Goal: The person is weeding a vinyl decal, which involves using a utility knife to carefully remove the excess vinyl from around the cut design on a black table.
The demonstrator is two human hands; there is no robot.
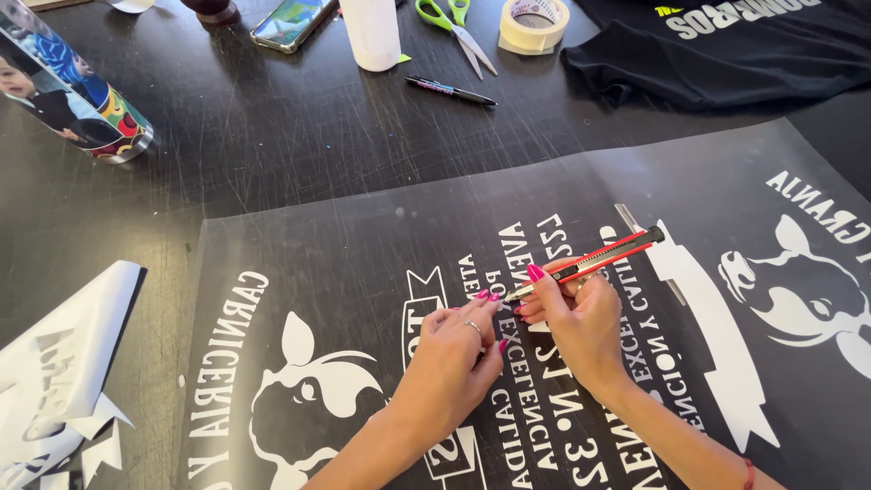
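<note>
Utility knife (pixel 594 261), red and black, lies gripped in the right hand (pixel 581 318), its blade tip pointing down-left onto a dark transfer sheet (pixel 363 245) with white lettering and animal-head designs. The left hand (pixel 454 349) holds nothing; it rests flat on the sheet just beside the blade tip, fingertips pressing the film, a ring on one finger. The sheet covers the near part of the dark scratched worktop (pixel 254 127). At the far edge lie green-handled scissors (pixel 454 23), a roll of masking tape (pixel 535 23), a pen (pixel 449 89), a phone (pixel 292 23) and a black T-shirt (pixel 726 54). Peeled white scraps (pixel 63 381) sit at the left
</note>
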